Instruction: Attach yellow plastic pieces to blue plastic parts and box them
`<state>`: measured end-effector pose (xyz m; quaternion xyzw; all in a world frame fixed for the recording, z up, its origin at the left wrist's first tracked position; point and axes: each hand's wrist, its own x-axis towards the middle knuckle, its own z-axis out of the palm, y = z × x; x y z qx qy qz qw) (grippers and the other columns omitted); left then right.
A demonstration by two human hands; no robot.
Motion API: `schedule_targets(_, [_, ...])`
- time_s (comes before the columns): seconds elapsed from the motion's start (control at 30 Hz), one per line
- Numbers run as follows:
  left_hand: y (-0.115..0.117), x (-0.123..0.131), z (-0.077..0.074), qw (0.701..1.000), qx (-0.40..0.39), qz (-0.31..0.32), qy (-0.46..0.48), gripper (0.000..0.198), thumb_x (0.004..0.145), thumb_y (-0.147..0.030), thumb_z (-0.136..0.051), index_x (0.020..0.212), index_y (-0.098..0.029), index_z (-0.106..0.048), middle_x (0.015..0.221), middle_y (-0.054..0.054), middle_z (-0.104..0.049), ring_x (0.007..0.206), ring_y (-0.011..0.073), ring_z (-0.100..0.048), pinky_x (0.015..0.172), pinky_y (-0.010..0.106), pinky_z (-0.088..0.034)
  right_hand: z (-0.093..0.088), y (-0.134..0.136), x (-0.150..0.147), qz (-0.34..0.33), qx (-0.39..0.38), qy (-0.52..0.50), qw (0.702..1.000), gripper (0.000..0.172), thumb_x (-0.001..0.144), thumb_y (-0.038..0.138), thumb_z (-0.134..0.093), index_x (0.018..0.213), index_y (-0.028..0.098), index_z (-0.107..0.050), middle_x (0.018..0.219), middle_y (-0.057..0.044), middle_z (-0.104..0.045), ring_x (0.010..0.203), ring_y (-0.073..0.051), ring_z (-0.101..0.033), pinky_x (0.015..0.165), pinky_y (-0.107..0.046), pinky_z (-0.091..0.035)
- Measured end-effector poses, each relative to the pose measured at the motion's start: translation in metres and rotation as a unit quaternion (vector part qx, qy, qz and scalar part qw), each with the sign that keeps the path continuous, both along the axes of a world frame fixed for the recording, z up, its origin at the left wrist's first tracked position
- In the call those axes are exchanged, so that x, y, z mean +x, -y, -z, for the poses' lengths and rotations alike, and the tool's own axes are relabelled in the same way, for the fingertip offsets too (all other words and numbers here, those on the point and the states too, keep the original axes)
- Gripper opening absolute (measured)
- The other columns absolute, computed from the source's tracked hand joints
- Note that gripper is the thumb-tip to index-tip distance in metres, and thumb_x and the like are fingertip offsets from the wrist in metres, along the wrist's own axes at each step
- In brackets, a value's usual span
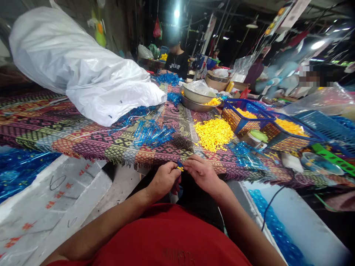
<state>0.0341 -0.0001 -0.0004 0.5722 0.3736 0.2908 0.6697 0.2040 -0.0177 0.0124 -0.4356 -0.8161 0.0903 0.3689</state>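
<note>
Yellow and blue plastic form a small piece (pixel 180 168), pinched between the fingertips of both hands just off the edge of a patterned woven cloth (pixel 91 142), above the person's lap. The left hand (pixel 163 180) and right hand (pixel 203 173) curl inward, nearly meeting. Ahead on the cloth lie a heap of yellow plastic pieces (pixel 213 135), a bundle of shiny blue strips (pixel 152 133), and a dark pile of small bits (pixel 181 143). A blue wire basket (pixel 235 123) holds more yellow pieces.
</note>
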Motion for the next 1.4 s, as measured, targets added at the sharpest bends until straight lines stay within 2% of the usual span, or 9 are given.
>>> schedule_targets(0.33, [-0.004, -0.007, -0.001, 0.998, -0.022, 0.059, 0.022, 0.017, 0.078, -0.030, -0.048, 0.072, -0.015, -0.051, 0.054, -0.001, -0.054, 0.039, 0.0096, -0.053, 0.036, 0.019, -0.042, -0.008, 0.003, 0.001, -0.028, -0.052, -0.041, 0.997, 0.014, 0.086, 0.020, -0.051, 0.085, 0.019, -0.065, 0.075, -0.004, -0.060, 0.069, -0.014, -0.057, 0.058, -0.025, -0.046])
schedule_targets(0.53, [-0.006, -0.008, -0.002, 0.997, -0.014, 0.077, 0.022, 0.018, 0.078, -0.032, -0.050, 0.074, -0.015, -0.051, 0.059, -0.001, -0.055, 0.041, 0.0090, -0.054, 0.035, 0.017, -0.041, -0.010, 0.005, 0.001, -0.021, -0.038, -0.039, 0.998, 0.015, 0.086, 0.019, -0.051, 0.086, 0.019, -0.066, 0.076, -0.005, -0.062, 0.069, -0.014, -0.058, 0.060, -0.026, -0.047])
schedule_targets(0.73, [-0.003, -0.006, -0.008, 0.994, -0.048, 0.087, 0.043, 0.018, 0.077, -0.032, -0.050, 0.074, -0.015, -0.050, 0.062, 0.000, -0.056, 0.040, 0.0094, -0.054, 0.035, 0.019, -0.043, -0.008, 0.005, 0.003, -0.008, -0.041, -0.035, 0.999, 0.017, 0.087, 0.021, -0.050, 0.086, 0.019, -0.067, 0.077, -0.005, -0.062, 0.069, -0.014, -0.058, 0.059, -0.025, -0.048])
schedule_targets(0.9, [0.001, -0.002, -0.012, 0.994, -0.085, 0.066, 0.027, 0.013, 0.077, -0.026, -0.045, 0.070, -0.016, -0.048, 0.048, -0.002, -0.052, 0.033, 0.0106, -0.050, 0.029, 0.018, -0.038, -0.004, 0.006, 0.001, -0.003, -0.031, -0.017, 0.999, 0.018, 0.087, 0.018, -0.047, 0.090, 0.019, -0.065, 0.079, -0.006, -0.060, 0.071, -0.015, -0.057, 0.060, -0.027, -0.048])
schedule_targets(1.0, [0.002, 0.000, -0.010, 0.995, -0.081, 0.038, 0.053, 0.011, 0.077, -0.025, -0.044, 0.072, -0.016, -0.047, 0.055, -0.002, -0.055, 0.032, 0.0098, -0.049, 0.026, 0.018, -0.035, -0.003, 0.008, -0.002, 0.035, 0.005, -0.048, 0.998, 0.016, 0.085, 0.017, -0.051, 0.094, 0.019, -0.063, 0.087, -0.008, -0.060, 0.081, -0.017, -0.057, 0.069, -0.030, -0.049])
schedule_targets(1.07, [0.002, 0.001, -0.008, 0.994, -0.069, 0.023, 0.079, 0.011, 0.078, -0.026, -0.043, 0.074, -0.016, -0.047, 0.060, -0.001, -0.057, 0.033, 0.0096, -0.050, 0.027, 0.019, -0.036, -0.003, 0.011, -0.004, 0.074, 0.027, -0.067, 0.995, 0.011, 0.083, 0.018, -0.054, 0.089, 0.019, -0.063, 0.084, -0.007, -0.059, 0.079, -0.017, -0.057, 0.068, -0.030, -0.048])
schedule_targets(1.13, [0.001, 0.001, -0.006, 0.994, -0.056, 0.014, 0.094, 0.011, 0.079, -0.026, -0.043, 0.076, -0.016, -0.047, 0.058, -0.002, -0.057, 0.033, 0.0096, -0.050, 0.028, 0.019, -0.037, -0.002, 0.014, -0.007, 0.087, 0.018, -0.068, 0.994, 0.009, 0.083, 0.019, -0.054, 0.083, 0.020, -0.063, 0.076, -0.005, -0.059, 0.071, -0.016, -0.056, 0.063, -0.029, -0.047])
schedule_targets(1.23, [0.002, 0.003, -0.005, 0.995, -0.045, 0.013, 0.091, 0.013, 0.080, -0.028, -0.043, 0.075, -0.017, -0.047, 0.048, -0.004, -0.052, 0.031, 0.0091, -0.047, 0.029, 0.018, -0.036, -0.001, 0.017, -0.012, 0.075, -0.025, -0.060, 0.995, 0.015, 0.085, 0.020, -0.052, 0.074, 0.019, -0.062, 0.066, -0.002, -0.058, 0.062, -0.013, -0.053, 0.057, -0.026, -0.043])
schedule_targets(1.4, [0.006, 0.004, -0.007, 0.999, -0.014, 0.002, 0.046, 0.014, 0.082, -0.026, -0.039, 0.074, -0.017, -0.046, 0.044, -0.004, -0.051, 0.030, 0.0092, -0.045, 0.030, 0.018, -0.035, 0.002, 0.017, -0.015, 0.083, -0.053, -0.066, 0.993, 0.022, 0.086, 0.021, -0.051, 0.066, 0.018, -0.060, 0.060, 0.000, -0.056, 0.056, -0.011, -0.051, 0.054, -0.023, -0.039])
